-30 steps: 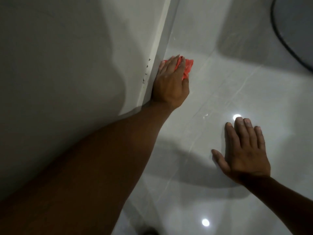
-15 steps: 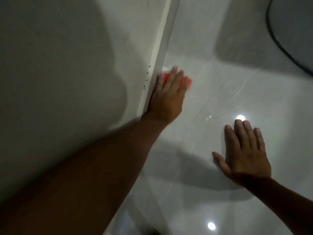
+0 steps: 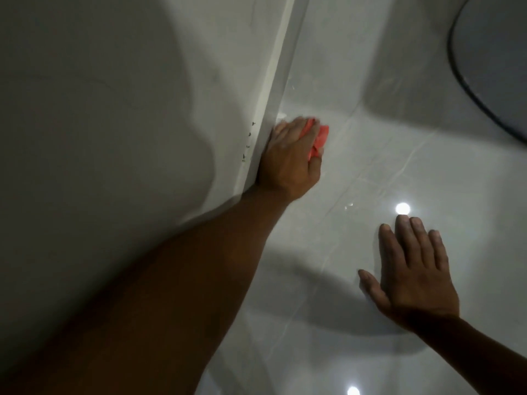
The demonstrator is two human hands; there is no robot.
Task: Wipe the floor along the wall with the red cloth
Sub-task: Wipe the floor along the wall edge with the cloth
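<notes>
Head view: left hand [image 3: 291, 158] pressed down on red cloth [image 3: 320, 138], fingers curled over it, clamped against floor [image 3: 370, 155]. Cloth bunched, mostly hidden under the fingers; only a red edge showing past fingertips on the side away from wall [image 3: 128, 109]. Long axis hard to tell; visible strip roughly parallel to the skirting, pointing away from the camera. Cloth on floor just beside skirting strip [image 3: 271, 89], hand's edge touching it. Slight motion blur on the fingers. Small dark specks [image 3: 248, 141] on wall just beside the hand. Right hand [image 3: 410, 275] flat on glossy tile, fingers spread, holding nothing, well apart from the left. Dark curved rim [image 3: 467, 78] top right; no containers visible.
</notes>
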